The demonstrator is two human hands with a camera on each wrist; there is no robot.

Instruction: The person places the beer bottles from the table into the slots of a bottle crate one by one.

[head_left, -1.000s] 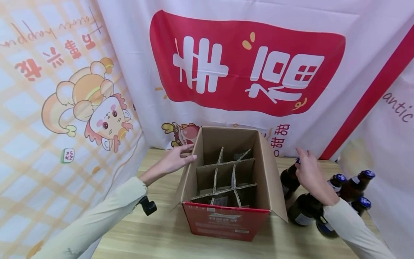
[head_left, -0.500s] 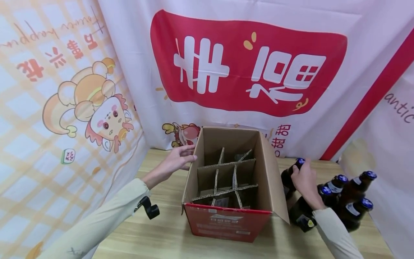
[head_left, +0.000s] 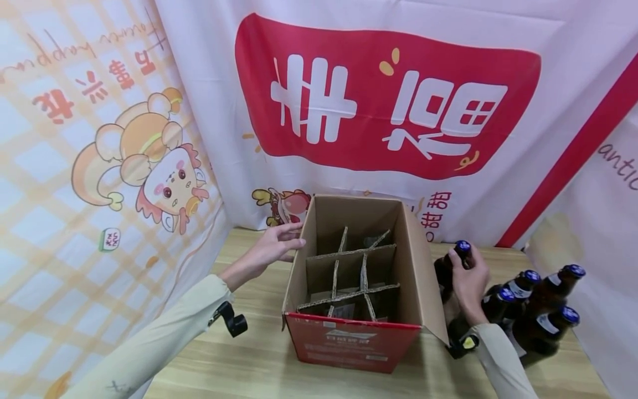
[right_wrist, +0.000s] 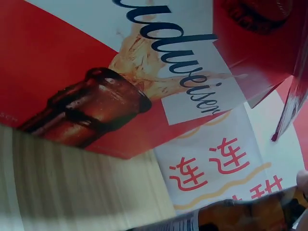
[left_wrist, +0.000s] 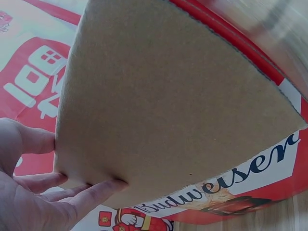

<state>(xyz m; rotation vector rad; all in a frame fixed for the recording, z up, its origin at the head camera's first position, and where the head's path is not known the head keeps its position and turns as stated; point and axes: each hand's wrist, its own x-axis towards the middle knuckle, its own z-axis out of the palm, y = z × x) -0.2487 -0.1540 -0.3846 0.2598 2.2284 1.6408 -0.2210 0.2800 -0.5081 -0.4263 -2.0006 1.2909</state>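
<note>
An open cardboard beer box [head_left: 355, 344] stands mid-table in the head view, its inside split by cardboard dividers [head_left: 351, 251]. My left hand [head_left: 264, 252] grips its left top edge. In the left wrist view the fingertips [left_wrist: 108, 185] press on the brown flap [left_wrist: 178, 106], and the thumb tip goes out of sight behind the flap's edge. Right of the box, my right hand [head_left: 471, 280] holds a brown beer bottle [head_left: 445, 271] near its blue-capped neck. Low in the right wrist view shows the dark brown bottle [right_wrist: 240, 214]; most of that hand lies outside this view.
Several more capped beer bottles [head_left: 545, 330] stand behind and right of my right hand. The box's right flap [head_left: 430, 277] sticks out toward the held bottle. A printed cloth [head_left: 379, 183] hangs close behind the box. Light wood tabletop [head_left: 219, 360] shows in front.
My right hand has moved down and closed its fingers on the bottle's neck, which has hardly shifted. My left hand stays at the box edge. The head view has shifted slightly.
</note>
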